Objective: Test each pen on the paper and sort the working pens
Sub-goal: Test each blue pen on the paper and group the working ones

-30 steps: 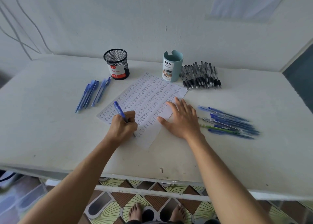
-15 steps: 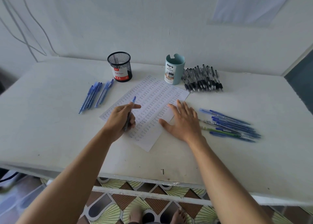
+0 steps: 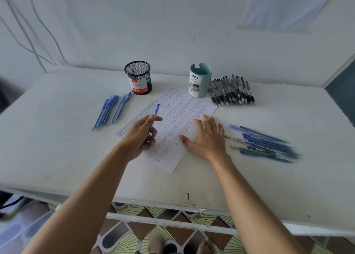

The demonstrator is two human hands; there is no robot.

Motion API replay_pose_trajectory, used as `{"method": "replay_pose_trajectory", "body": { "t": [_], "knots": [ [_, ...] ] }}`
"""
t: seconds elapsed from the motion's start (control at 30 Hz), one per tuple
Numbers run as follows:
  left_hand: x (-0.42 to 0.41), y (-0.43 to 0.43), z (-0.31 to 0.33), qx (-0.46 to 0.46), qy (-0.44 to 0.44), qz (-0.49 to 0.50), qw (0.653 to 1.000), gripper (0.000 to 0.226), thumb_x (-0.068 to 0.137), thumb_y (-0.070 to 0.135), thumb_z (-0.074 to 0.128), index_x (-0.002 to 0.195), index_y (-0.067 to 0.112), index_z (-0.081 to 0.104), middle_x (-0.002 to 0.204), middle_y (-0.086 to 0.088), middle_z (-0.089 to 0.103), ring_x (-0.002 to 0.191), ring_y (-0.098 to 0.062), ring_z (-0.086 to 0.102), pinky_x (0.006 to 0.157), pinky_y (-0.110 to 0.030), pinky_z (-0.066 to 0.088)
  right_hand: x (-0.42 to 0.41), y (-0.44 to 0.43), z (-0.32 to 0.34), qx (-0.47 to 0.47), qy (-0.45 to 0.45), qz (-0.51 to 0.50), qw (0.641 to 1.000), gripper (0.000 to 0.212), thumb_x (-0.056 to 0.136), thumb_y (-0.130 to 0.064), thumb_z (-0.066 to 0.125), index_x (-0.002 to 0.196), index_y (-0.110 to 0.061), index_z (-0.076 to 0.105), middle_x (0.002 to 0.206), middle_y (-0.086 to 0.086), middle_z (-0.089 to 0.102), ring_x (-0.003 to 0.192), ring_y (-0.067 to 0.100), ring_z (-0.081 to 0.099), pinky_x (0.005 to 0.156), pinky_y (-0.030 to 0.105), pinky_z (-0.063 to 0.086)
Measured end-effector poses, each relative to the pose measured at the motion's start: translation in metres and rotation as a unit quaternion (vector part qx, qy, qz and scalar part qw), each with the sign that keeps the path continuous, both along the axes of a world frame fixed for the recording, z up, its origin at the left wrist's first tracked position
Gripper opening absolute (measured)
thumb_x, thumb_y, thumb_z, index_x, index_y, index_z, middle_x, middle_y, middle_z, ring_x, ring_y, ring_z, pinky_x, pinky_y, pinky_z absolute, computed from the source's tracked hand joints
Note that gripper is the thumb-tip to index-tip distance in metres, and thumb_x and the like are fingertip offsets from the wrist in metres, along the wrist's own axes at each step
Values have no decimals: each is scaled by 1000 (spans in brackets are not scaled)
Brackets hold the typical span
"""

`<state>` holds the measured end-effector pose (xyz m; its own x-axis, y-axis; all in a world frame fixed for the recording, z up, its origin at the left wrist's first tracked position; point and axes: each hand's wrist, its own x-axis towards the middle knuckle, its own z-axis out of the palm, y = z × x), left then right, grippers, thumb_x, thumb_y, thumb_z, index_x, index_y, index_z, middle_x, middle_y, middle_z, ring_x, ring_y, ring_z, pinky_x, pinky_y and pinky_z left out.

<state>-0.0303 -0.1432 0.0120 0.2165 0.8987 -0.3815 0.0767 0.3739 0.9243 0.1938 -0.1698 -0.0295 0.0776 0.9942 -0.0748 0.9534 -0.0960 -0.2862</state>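
Your left hand (image 3: 141, 136) gripped a pen (image 3: 156, 109), fingers curled round it, over the paper (image 3: 178, 107) on the desk (image 3: 57, 138). Your right hand (image 3: 207, 140) pressed the paper's right side, fingers straight and apart.

My left hand (image 3: 141, 136) has stopped writing. A second ago it was bunched tight, with the slim blue plastic pen (image 3: 156, 110) pressed tip-down on the white sheet of paper (image 3: 182, 107) and leaning to the left. Now the hand has lifted off the sheet and its grip has loosened. The pen has swung round, so its blue end points away from me.
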Motion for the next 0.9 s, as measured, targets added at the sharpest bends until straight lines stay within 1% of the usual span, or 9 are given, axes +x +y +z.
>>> {"method": "replay_pose_trajectory", "body": {
  "t": [0.07,0.13,0.2,0.27,0.33,0.43,0.6,0.77,0.9],
  "knots": [
    [-11,8,0,11,18,26,999,32,108,31,41,118,19,68,73,-1,49,50,-8,39,46,-22,32,3,-1,1,-5,-4,20,1000,82,87,-79,38,154,-34,21,167,5,3,153,27,-4,121,52,-2],
    [-20,18,2,32,51,68,996,31,107,20,41,125,11,65,83,-4,49,57,-9,39,50,-23,34,5,-3,2,-8,-7,40,999,84,84,-80,33,155,-38,21,167,2,4,153,26,-3,120,53,-2],
    [-31,29,5,83,151,113,979,32,105,14,42,128,4,63,89,-8,53,66,-16,45,58,-28,39,7,-3,3,-7,3,44,999,87,76,-80,29,154,-41,23,167,-2,6,153,24,-1,120,54,-2],
    [-45,39,5,157,318,153,922,30,101,8,41,113,2,67,89,-15,57,80,-29,54,69,-35,40,7,-3,4,-8,13,49,999,85,74,-75,35,152,-44,25,167,-6,7,153,22,1,120,55,-2],
    [-62,47,1,211,404,195,868,28,90,5,40,98,0,67,86,-23,55,92,-42,57,74,-35,38,8,-4,4,-5,18,54,998,82,73,-70,41,150,-45,27,166,-10,9,153,20,2,119,56,-2],
    [-82,56,-7,194,426,277,839,34,90,4,41,117,1,63,111,-29,64,113,-44,54,93,-40,40,8,-4,4,-6,31,58,998,84,71,-66,45,150,-44,28,166,-12,10,153,18,2,119,57,-2],
    [-95,58,-18,129,453,324,821,37,90,-1,43,125,3,54,132,-25,50,122,-42,45,105,-43,32,8,-3,3,-6,34,53,998,85,70,-65,46,149,-43,28,166,-13,9,153,16,2,119,56,-2],
    [-86,59,-24,94,466,297,828,40,98,19,37,132,3,52,140,-21,42,130,-39,35,111,-47,23,7,-3,4,-3,38,52,998,84,69,-65,46,148,-43,29,165,-12,11,153,16,3,119,56,-1],
    [-83,56,-28,92,513,253,815,48,99,32,34,138,9,51,143,-18,43,134,-35,32,112,-48,21,6,-4,4,-3,39,51,998,84,69,-65,45,149,-43,30,165,-12,11,153,16,3,119,56,-1]
  ]
}}
